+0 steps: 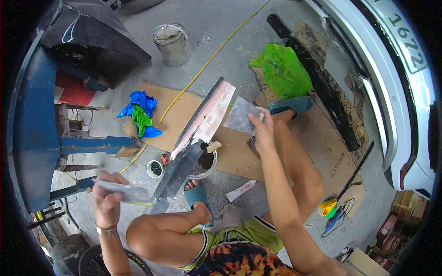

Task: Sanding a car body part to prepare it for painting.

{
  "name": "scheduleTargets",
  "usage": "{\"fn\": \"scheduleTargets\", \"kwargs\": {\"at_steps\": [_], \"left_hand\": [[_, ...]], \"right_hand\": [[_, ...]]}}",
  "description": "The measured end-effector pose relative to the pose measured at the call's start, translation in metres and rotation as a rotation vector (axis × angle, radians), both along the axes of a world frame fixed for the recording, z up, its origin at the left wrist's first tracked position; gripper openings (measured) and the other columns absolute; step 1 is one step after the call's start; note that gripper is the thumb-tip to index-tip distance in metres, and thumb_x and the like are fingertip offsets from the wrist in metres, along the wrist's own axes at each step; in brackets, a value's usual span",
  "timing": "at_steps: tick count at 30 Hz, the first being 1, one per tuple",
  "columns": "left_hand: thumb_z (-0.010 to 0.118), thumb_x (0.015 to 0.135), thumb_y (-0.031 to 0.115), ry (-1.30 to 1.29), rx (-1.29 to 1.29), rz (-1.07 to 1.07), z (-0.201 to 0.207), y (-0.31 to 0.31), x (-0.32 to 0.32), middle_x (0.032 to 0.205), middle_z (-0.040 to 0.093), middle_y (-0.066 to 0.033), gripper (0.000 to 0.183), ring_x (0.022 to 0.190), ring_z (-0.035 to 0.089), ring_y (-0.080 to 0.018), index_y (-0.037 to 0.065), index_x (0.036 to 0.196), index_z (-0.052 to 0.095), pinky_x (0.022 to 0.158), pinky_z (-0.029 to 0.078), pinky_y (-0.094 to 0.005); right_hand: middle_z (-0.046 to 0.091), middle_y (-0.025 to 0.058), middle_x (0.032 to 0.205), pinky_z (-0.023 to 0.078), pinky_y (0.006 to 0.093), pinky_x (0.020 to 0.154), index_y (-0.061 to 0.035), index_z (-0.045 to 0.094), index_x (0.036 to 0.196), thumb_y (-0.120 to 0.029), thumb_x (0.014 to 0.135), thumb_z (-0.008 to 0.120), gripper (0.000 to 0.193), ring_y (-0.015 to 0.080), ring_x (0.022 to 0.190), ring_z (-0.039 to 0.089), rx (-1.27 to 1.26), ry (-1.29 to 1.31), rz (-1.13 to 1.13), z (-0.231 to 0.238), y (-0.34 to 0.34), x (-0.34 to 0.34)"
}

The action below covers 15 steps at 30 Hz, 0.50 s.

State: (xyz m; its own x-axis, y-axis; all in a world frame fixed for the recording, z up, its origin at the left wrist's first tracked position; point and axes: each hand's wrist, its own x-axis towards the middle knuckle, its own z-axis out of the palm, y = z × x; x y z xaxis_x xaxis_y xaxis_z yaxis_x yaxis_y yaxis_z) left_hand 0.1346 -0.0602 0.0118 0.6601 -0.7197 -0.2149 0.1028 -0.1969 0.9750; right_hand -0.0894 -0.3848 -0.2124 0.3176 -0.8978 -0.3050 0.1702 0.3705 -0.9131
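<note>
Pink-coated panel (198,133); right hand (262,131) holds spreader (239,117), left hand (108,200) another.

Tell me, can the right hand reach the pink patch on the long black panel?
Probably yes. The right hand holds a flat spreader just beside the pink patch on the black panel; nothing lies between.

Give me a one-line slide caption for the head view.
Seated person's right hand holds a flat metal spreader beside a long black panel smeared with pink filler; left hand grips another blade.

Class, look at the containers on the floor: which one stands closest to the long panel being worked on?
The white tub with a stick in it, which the panel partly overlaps. The small green-rimmed cup sits a little left; the metal bucket stands far off.
</note>
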Motion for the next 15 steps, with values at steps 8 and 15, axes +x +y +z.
{"fn": "scheduleTargets", "kwargs": {"at_steps": [8,15], "left_hand": [[0.063,0.068,0.026,0.378,-0.023,-0.378,-0.106,-0.124,0.048,0.113,0.06,-0.0209,0.029,0.108,0.057,-0.0284,0.004,0.084,0.054,0.097,0.041,-0.04],[0.059,0.068,0.028,0.38,0.022,-0.511,-0.161,-0.186,0.081,0.149,0.042,-0.0238,0.028,0.12,0.049,-0.0217,0.004,0.083,0.06,0.11,0.03,-0.0363]], "right_hand": [[0.061,0.002,0.101,0.043,0.0248,0.081,-0.0069,0.056,0.113,-0.009,0.087,0.07,0.03,0.0098,0.091,0.055,-0.038,0.074,-0.008,-0.041,-0.011,0.036],[0.056,-0.0022,0.094,0.043,0.0236,0.077,-0.0074,0.057,0.111,-0.01,0.088,0.07,0.027,0.007,0.086,0.051,-0.221,0.159,0.178,-0.041,-0.06,0.041]]}}
